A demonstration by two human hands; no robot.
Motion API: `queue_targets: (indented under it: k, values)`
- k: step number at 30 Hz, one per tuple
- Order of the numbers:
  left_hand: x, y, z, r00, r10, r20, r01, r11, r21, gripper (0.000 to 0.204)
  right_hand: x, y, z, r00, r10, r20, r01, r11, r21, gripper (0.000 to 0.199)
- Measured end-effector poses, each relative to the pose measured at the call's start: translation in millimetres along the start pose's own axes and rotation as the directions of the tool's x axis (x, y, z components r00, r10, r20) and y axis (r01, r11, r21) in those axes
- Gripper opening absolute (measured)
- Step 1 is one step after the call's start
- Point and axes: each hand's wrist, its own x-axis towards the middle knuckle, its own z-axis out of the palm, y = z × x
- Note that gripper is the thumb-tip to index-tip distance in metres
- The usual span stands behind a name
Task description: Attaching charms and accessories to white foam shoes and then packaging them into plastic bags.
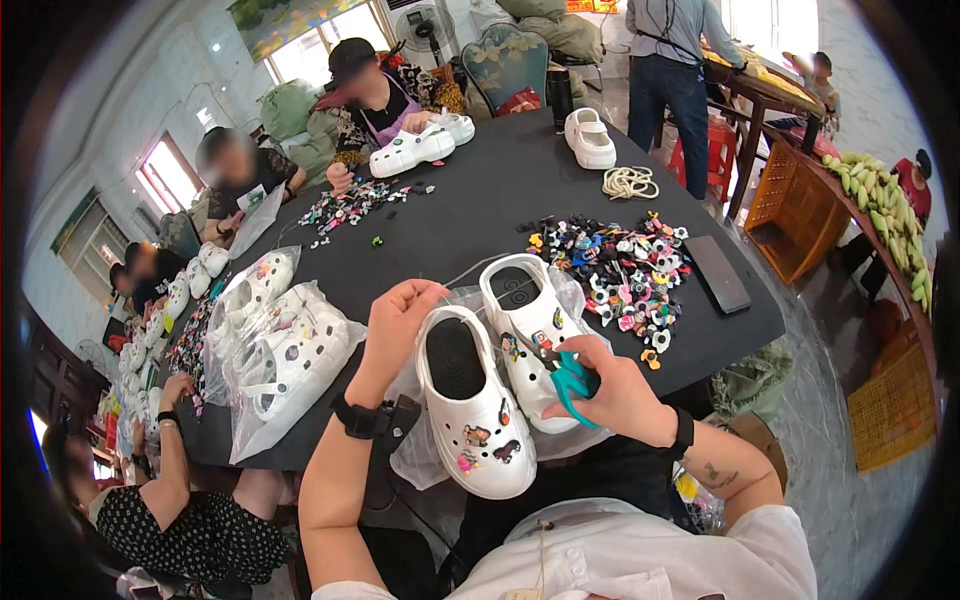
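Observation:
Two white clogs stand in front of me on crumpled clear plastic. The left clog (pixel 478 425) and the right clog (pixel 530 335) both carry small colourful charms on their toes. My left hand (pixel 402 315) is pinched at the far end of the left clog, on a thin pale cord (pixel 483 264) that runs to the right over the clogs. My right hand (pixel 610 390) grips teal-handled scissors (pixel 573 386) over the right clog. Their blades point toward the left clog and are partly lost against the shoe.
A heap of charms (pixel 625 275) and a dark phone (pixel 717 273) lie to the right on the black table (pixel 440 225). Bagged white clogs (pixel 295 365) sit at left. Beyond are another charm pile (pixel 360 205), rope (pixel 630 183) and white shoes (pixel 590 140). Several people work around the table.

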Motion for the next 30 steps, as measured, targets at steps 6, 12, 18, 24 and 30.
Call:
queue_targets:
  k: [6, 12, 18, 24, 30]
  values:
    - [7, -6, -14, 0.992, -0.076, -0.1, 0.054, 0.978, -0.2, 0.024, 1, 3, 2, 1.0, 0.017, 0.016, -0.017, 1.0, 0.003, 0.067]
    - [23, -19, -33, 0.981, -0.119, -0.155, 0.062, 0.941, -0.333, 0.022, -2, 3, 2, 1.0, 0.028, 0.001, -0.028, 0.999, 0.027, 0.066]
    - [35, -32, -54, 0.964, -0.118, -0.238, 0.008, 0.908, -0.418, 0.023, -3, 1, 0, 0.999, 0.052, 0.009, -0.052, 0.997, 0.051, 0.065]
    - [34, -49, -131, 0.804, -0.197, -0.561, -0.179, 0.82, -0.544, 0.019, -6, 3, 3, 0.999, 0.033, -0.019, -0.031, 0.997, 0.071, 0.063]
    - [-15, -53, -194, 0.669, -0.07, -0.74, -0.522, 0.665, -0.535, 0.019, -6, 2, 3, 0.997, 0.066, -0.027, -0.064, 0.994, 0.083, 0.063]
